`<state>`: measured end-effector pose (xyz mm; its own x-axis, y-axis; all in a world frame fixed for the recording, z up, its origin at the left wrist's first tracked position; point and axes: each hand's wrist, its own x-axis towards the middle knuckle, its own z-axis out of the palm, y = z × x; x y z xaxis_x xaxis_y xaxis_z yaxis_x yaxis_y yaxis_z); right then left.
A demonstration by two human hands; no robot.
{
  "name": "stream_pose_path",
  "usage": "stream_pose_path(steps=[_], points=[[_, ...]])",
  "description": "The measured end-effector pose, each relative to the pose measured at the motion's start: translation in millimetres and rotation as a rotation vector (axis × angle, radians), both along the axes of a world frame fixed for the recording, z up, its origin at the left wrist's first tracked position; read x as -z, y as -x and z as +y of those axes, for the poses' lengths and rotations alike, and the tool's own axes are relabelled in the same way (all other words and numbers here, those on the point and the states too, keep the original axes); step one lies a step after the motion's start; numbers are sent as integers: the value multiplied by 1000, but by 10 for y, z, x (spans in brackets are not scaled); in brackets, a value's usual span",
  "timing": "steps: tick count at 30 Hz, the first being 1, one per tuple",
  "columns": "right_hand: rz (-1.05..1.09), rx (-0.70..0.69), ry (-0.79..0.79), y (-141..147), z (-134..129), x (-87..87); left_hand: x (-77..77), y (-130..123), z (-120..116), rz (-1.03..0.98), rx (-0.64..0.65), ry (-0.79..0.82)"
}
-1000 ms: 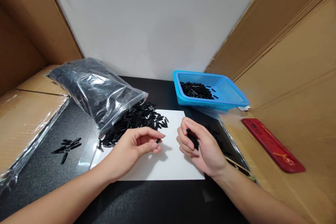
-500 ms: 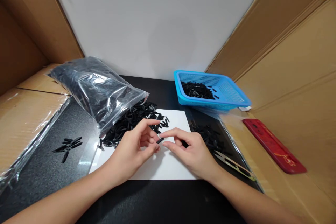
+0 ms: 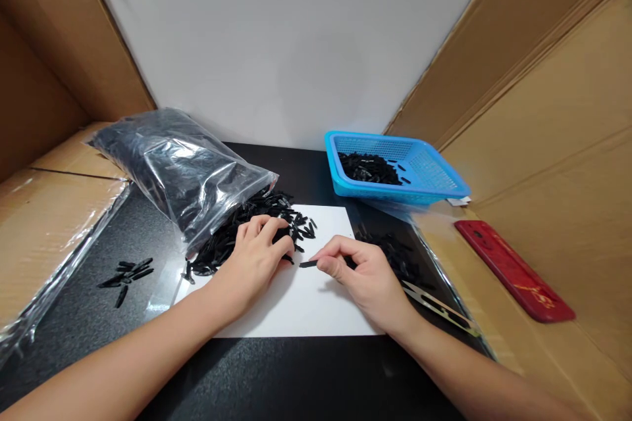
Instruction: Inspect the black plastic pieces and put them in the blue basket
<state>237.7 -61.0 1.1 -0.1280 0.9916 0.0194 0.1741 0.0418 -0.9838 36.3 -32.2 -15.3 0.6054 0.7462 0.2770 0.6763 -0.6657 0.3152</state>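
Observation:
My right hand [image 3: 363, 273] pinches one small, slim black piece [image 3: 309, 264] between thumb and forefinger, above the white sheet [image 3: 296, 309]. The piece's free end points left. To its left, my left hand [image 3: 259, 253] rests at the front edge of a heap of similar black pieces [image 3: 222, 237]. Its fingers are bent and its thumb stands apart from them, with black pieces showing in the gap. The fingertips partly hide what they touch. Behind the heap lies a clear plastic bag [image 3: 182, 164] filled with dark contents.
A blue basket [image 3: 424, 194] at the back right holds more black pieces. Thread snips [image 3: 442, 309] and another dark pile [image 3: 390, 256] lie right of the sheet. A red case [image 3: 513, 270] rests on cardboard. Several loose pieces [image 3: 126, 273] lie at left.
My left hand has moved left and away from my right hand, onto the heap. The black piece that was between both hands is now in my right fingers alone.

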Motion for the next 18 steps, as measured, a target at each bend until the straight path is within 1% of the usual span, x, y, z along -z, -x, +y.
stream_pose_path(steps=[4, 7, 9, 12, 14, 18], points=[[3, 3, -19, 4, -14, -15, -29, 0, -17, -35, 30, 41], [12, 1, -33, 4, -16, -21, -109, 13, -32, -147, 36, 119], [20, -3, -38, 3, -18, -25, -167, 15, -49, -248, 19, 189], [26, -1, -39, 0, -23, -31, -236, 9, -81, -357, -68, 283], [31, 0, -36, 0, -26, -32, -267, 1, -99, -432, -133, 387], [57, -4, -15, 8, -23, -33, -303, -22, -115, -665, -225, 756]])
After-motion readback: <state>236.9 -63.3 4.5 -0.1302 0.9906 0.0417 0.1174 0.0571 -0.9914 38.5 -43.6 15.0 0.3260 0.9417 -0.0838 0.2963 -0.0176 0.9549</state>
